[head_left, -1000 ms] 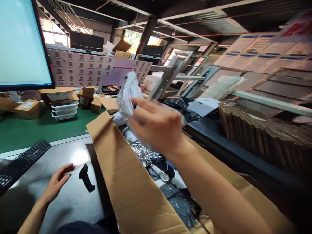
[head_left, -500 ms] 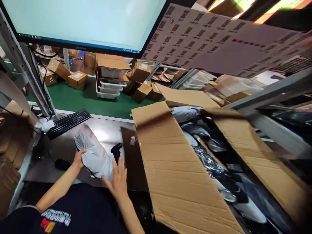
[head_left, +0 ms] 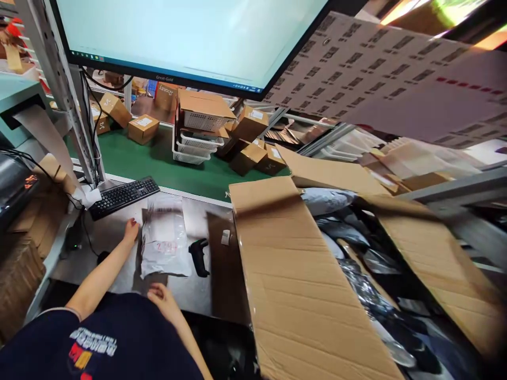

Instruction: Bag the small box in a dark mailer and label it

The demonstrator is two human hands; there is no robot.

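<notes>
A white plastic mailer bag (head_left: 165, 237) with a label and red handwriting lies flat on the metal worktop. My left hand (head_left: 132, 230) is just left of the bag, apart from it, its fingers loosely bent and holding nothing. Below the bag's lower edge is my right hand (head_left: 161, 298), empty, with fingers half curled and the thumb apart. To the right of the bag rests a black handheld barcode scanner (head_left: 199, 257). A black keyboard (head_left: 124, 197) sits behind my left hand, and part of a mouse (head_left: 103, 257) shows beside my left forearm.
A large open carton (head_left: 285, 264) full of bagged parcels (head_left: 328, 200) stands at the right. The monitor (head_left: 190, 42) overhangs the back. Behind the worktop, small boxes (head_left: 143, 129) and white baskets (head_left: 194, 150) stand on a green surface (head_left: 158, 166). A metal post (head_left: 71, 100) rises at left.
The mailer bag, tilted up in my left hand before, now lies flat with its label and red writing showing. My left hand has let go, and my right hand has drawn back toward my body.
</notes>
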